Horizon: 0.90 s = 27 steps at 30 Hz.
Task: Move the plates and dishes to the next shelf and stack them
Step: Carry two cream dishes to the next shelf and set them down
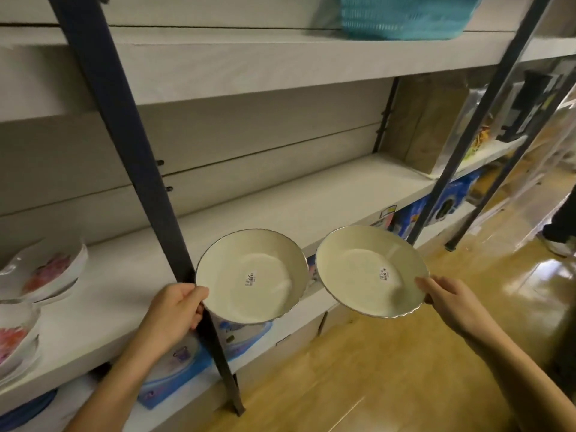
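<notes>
You are in the carry step. Each hand has one cream dish, both held out in front of the shelving, neither yet set down.

Left hand (pixel 174 310): fingers clamped on the near-left rim of the left dish (pixel 251 277), thumb on top of the rim, the rest underneath and out of sight. This dish hangs just beside the dark upright post (pixel 146 188), over the front edge of the white shelf (pixel 280 210).

Right hand (pixel 448 302): fingers clamped on the right rim of the right dish (pixel 371 271), thumb over the edge. This dish is out over the wooden floor (pixel 374 369), clear of the shelf edge. Both dishes are roughly level, opening up, each with a price sticker at its centre. The two rims look close; touching or not cannot be told.

The bay of shelf to the right of the post is bare, so it is likely the destination. Floral dishes (pixel 43 272) sit stacked on the same shelf, left of the post.

Judgement on next move: bring one dish forward over the bare bay, lower it flat and release. Then centre the second above it and seat it inside, rims aligned. Watch the left dish's rim against the post as you move it. The scalloped rims look prone to chipping if they knock together, so lower slowly.
</notes>
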Available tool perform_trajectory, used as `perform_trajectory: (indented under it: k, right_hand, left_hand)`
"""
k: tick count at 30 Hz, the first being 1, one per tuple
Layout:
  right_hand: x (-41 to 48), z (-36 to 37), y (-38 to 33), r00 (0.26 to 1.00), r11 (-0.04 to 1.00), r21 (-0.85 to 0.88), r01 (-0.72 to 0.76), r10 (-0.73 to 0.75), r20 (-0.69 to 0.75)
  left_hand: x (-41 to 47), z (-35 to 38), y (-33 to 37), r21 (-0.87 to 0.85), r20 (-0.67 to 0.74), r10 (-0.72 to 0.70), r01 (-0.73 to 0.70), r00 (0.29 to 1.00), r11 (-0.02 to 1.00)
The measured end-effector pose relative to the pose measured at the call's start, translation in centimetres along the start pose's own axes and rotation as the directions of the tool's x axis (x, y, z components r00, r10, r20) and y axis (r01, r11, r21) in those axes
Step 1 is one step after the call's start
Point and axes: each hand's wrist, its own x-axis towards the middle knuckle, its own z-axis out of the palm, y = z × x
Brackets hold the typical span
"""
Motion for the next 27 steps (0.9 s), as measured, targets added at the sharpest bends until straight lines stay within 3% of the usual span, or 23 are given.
perform_trajectory:
  k: [6,15,22,27]
  right_hand:
    - [8.8,1.2,-1.9,0.996,0.998,0.025,0.066,-0.067,0.051]
    - [22.2,5.0,-5.9,0.943,0.979,0.01,0.203,-0.198,0.268]
    - [30.2,12.5,-10.6,0.832,0.929,-0.048,0.367,-0.305,0.465]
    - [32.9,18.2,-13.6,0.734,0.898,-0.096,0.429,-0.285,0.616]
  left_hand:
    - [4.2,1.8,1.0,-0.025,-0.122,-0.023,0.02,0.992,0.999]
    - [6.6,4.2,1.5,-0.12,-0.355,-0.151,0.115,0.923,0.986]
    - [7.7,5.4,1.6,-0.087,-0.566,-0.184,0.164,0.804,0.983]
    - [8.3,6.3,1.6,-0.05,-0.649,-0.167,0.178,0.742,0.983]
